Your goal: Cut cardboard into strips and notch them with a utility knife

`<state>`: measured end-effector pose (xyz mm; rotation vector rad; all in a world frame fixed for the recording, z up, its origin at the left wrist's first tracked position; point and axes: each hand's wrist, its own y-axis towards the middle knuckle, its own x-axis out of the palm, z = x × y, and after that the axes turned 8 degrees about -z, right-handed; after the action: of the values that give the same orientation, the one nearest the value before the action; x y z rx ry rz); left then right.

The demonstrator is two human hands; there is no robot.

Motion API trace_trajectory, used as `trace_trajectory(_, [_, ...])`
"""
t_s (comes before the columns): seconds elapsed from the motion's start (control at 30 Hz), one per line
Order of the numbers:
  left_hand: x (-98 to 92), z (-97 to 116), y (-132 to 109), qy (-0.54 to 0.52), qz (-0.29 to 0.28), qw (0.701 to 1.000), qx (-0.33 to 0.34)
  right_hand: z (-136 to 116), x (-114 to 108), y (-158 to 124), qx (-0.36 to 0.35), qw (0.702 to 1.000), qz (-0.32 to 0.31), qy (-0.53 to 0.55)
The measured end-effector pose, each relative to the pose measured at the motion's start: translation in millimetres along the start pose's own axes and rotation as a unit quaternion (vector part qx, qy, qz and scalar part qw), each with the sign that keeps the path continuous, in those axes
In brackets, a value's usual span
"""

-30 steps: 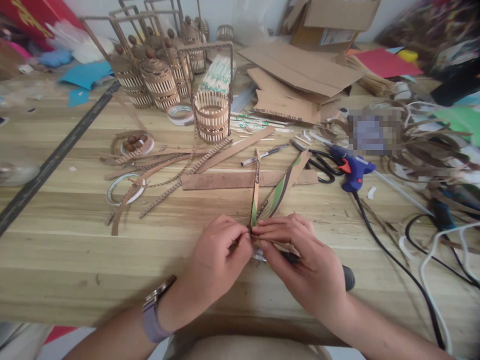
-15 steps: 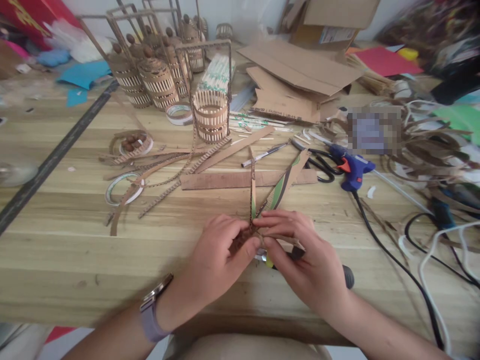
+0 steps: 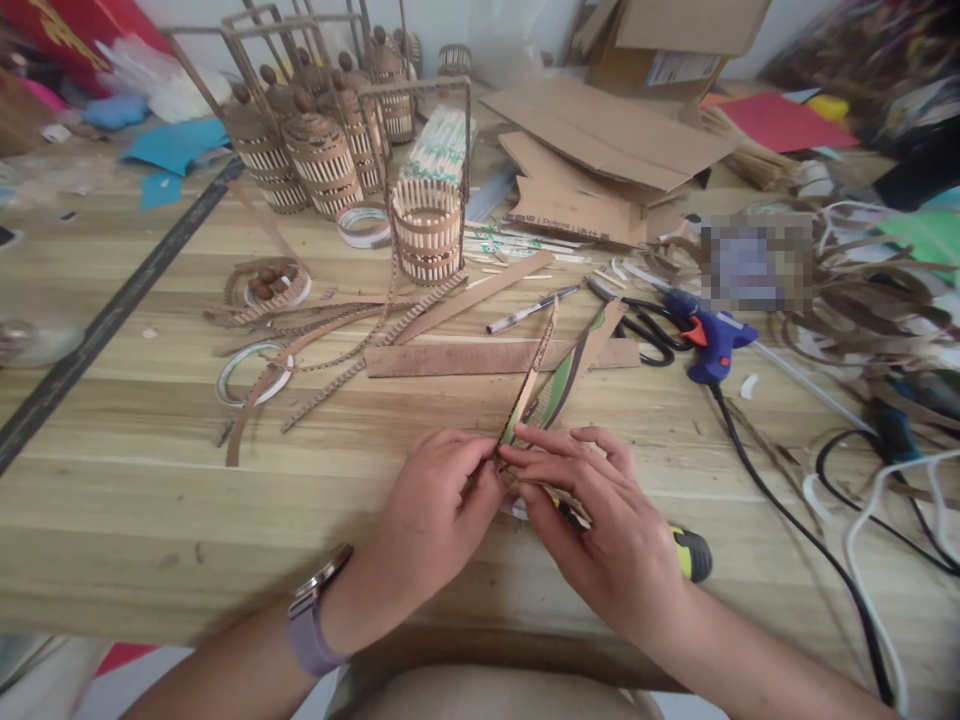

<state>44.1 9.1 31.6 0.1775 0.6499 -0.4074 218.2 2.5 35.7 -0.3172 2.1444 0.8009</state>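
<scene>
My left hand [image 3: 442, 500] pinches the lower end of a narrow corrugated cardboard strip [image 3: 531, 378] between thumb and fingers. The strip slants up and away to the right. My right hand [image 3: 600, 520] meets it there, fingertips against the strip's lower end and thumb close below; its exact grip is partly hidden. Behind the fingers lies a wider cardboard piece [image 3: 577, 365] with green and black print. Under my right hand rests a yellow-and-black handled tool [image 3: 691, 555], mostly covered by the hand.
Beyond my hands lie a flat cardboard strip [image 3: 450, 360], a pen [image 3: 525, 313], black-handled scissors [image 3: 649, 335] and a blue glue gun [image 3: 712, 345] with its cable. A small stick basket [image 3: 427, 235], tape rolls [image 3: 255, 374] and several lidded lanterns [image 3: 322, 160] stand farther back.
The narrow strip's far end has swung to the right, toward the printed piece. My right hand's fingers have shifted over the strip's lower end, and more of the yellow-and-black handle shows.
</scene>
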Motion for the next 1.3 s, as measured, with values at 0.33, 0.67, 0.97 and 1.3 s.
trace_trajectory(0.33, [-5.1, 1.7, 0.3, -0.046, -0.036, 0.998, -0.021, 1.8, -3.8, -0.6, 0.033, 0.999, 0.008, 0.023])
trace_trajectory(0.67, [-1.5, -1.1, 1.2, -0.059, -0.036, 0.998, -0.012, -2.9, -0.3, -0.2, -0.015, 0.999, 0.006, -0.037])
trace_trajectory(0.97, [-1.9, 1.2, 0.0, -0.050, -0.021, 0.998, -0.029, -5.4, 0.7, -0.7, 0.008, 1.000, 0.030, -0.002])
trace_trajectory(1.3, [-5.8, 2.0, 2.4, -0.064, -0.046, 0.995, -0.053, -1.1, 1.5, -1.8, 0.051, 0.997, 0.035, 0.049])
